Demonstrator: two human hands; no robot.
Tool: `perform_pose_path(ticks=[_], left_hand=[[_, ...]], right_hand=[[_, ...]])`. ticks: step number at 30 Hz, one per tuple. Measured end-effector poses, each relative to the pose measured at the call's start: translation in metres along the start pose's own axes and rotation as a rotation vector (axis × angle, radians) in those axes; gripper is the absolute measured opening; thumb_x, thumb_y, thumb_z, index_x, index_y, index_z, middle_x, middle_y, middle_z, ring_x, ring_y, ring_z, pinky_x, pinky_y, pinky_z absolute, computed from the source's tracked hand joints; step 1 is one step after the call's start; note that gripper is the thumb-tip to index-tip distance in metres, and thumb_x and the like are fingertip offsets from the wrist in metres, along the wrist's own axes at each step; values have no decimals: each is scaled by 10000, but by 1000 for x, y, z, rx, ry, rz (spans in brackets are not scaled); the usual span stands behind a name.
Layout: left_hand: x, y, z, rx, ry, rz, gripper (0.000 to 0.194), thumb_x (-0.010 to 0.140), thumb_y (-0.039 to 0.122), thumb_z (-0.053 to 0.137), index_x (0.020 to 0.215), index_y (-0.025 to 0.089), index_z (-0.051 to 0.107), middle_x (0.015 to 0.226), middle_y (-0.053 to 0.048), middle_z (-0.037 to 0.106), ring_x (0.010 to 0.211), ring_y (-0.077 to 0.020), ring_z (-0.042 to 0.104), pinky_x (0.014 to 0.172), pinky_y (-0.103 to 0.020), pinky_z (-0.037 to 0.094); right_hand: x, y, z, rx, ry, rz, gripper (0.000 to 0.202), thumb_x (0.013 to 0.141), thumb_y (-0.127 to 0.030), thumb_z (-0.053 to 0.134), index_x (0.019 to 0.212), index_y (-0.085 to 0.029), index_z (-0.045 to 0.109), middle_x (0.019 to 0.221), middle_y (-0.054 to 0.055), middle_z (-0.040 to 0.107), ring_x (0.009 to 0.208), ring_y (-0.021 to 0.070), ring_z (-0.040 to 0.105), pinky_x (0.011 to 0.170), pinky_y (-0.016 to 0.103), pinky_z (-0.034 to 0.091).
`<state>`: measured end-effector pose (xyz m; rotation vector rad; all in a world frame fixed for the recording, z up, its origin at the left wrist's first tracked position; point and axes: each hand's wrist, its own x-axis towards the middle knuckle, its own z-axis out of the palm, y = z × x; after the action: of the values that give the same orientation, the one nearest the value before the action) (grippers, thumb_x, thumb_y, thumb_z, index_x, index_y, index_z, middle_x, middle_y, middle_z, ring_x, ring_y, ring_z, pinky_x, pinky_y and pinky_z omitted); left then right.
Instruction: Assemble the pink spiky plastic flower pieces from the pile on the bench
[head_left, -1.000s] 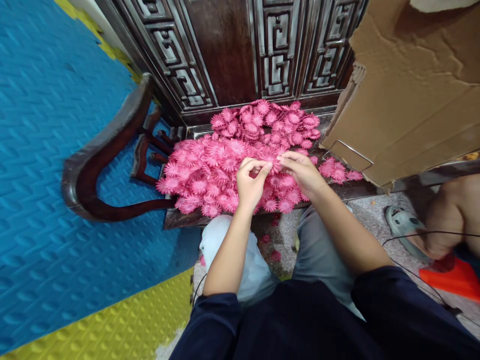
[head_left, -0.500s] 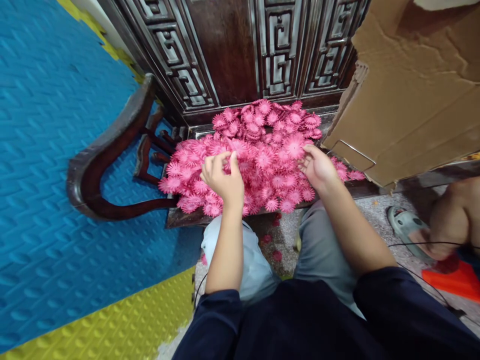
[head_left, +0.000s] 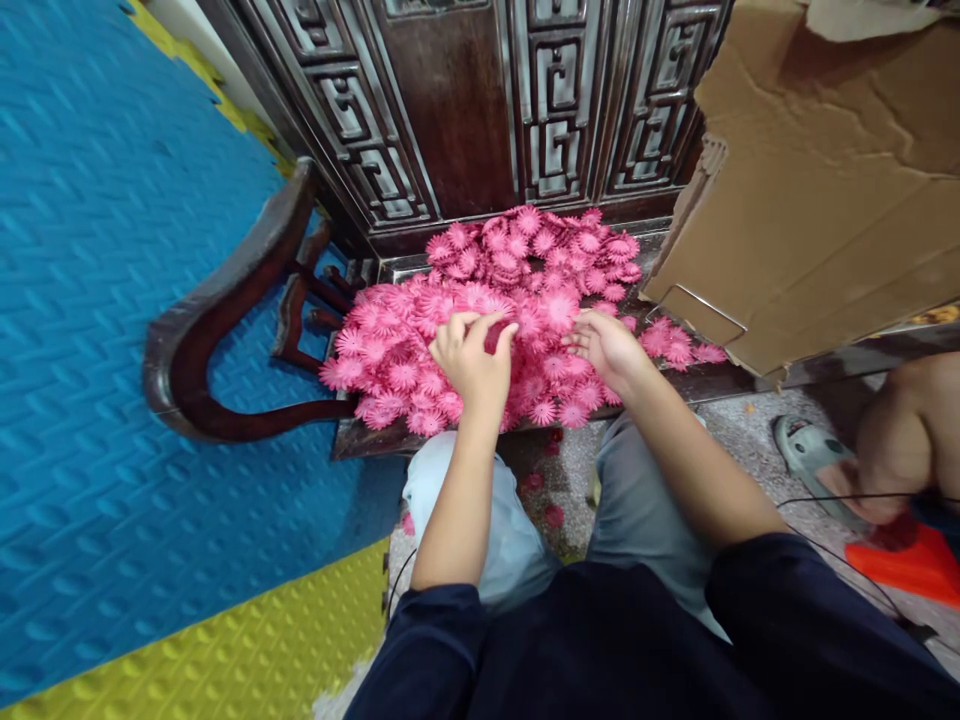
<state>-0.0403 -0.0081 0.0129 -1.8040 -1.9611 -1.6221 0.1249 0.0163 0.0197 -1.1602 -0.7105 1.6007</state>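
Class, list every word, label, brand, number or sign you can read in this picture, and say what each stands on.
None can be read.
Pink flower pieces: no lettering shows.
Cardboard: no print shows on the side in view.
Carved panels: angular patterns, no readable text.
Shoe: any marking is too small to read.

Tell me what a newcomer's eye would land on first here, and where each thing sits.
Most likely the heap of pink flower-shaped pieces, spread over the dark wooden seat at the centre, with one loose piece at the fingertips of the right hand. Next would probably come the bright blue textured mat at the picture's left and the torn cardboard at upper right.
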Motion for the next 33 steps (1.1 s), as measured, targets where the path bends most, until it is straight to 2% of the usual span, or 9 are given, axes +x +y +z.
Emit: perform_pose_path(ticks=[5,10,17,21,24,28,29,31,33], left_hand=[[-12,19,5,-84,-106,92,172,768,408,628,845,273,700,803,-32,601,824,-195,508,824,-344,333],[-16,24,10,-113,-135,85,152,752,410,649,796,277,707,769,-26,604,793,-189,514,794,-335,331],[-15,23,8,-114,-151,96,121,779,371,628,797,274,698,755,-14,604,787,-182,516,788,-334,341],[-16,25,9,-133,-154,130,127,816,322,581,776,224,650,778,-24,594,794,-176,517,775,-324,356],[-18,28,8,-220,-40,84,147,853,291,513,771,185,574,794,-38,540,775,-158,502,729,-300,375],[-14,26,-1,-247,317,6,202,905,317,384,800,177,486,797,-37,451,756,-146,456,703,-289,376],[-11,23,-4,-218,372,-18,215,910,333,366,813,178,480,798,-35,442,754,-147,449,712,-294,376],[-2,14,-8,-133,380,-79,238,910,365,365,846,179,498,809,-35,445,759,-152,450,746,-310,374],[7,1,-10,-37,284,-138,243,888,390,426,869,185,556,837,-43,474,806,-172,472,811,-341,359]], right_hand=[[-4,-1,4,-133,-76,-91,188,570,-284,712,688,-198,593,634,-48,577,570,78,524,563,228,376],[-11,-2,8,-76,-238,-66,193,582,-308,742,709,-198,647,646,-38,601,594,82,520,605,233,399],[-12,-2,8,-81,-254,-84,173,594,-306,746,687,-187,661,647,-33,606,604,77,525,596,218,401],[-11,-1,10,-106,-225,-91,179,573,-290,754,676,-186,650,629,-32,598,586,80,521,587,225,395],[-10,1,12,-142,-194,-125,184,573,-298,743,668,-182,636,625,-34,593,586,85,522,598,231,396],[-4,4,11,-161,-93,-158,186,588,-312,715,629,-177,593,590,-44,555,555,82,500,587,236,378],[-3,4,10,-156,-62,-155,191,588,-315,712,632,-181,584,590,-47,549,548,81,496,581,237,373],[-1,3,7,-146,-17,-137,209,577,-323,716,656,-191,575,604,-49,550,549,83,498,574,238,369],[0,1,5,-148,-12,-115,233,564,-330,726,680,-198,574,625,-47,559,555,85,507,571,240,368]])
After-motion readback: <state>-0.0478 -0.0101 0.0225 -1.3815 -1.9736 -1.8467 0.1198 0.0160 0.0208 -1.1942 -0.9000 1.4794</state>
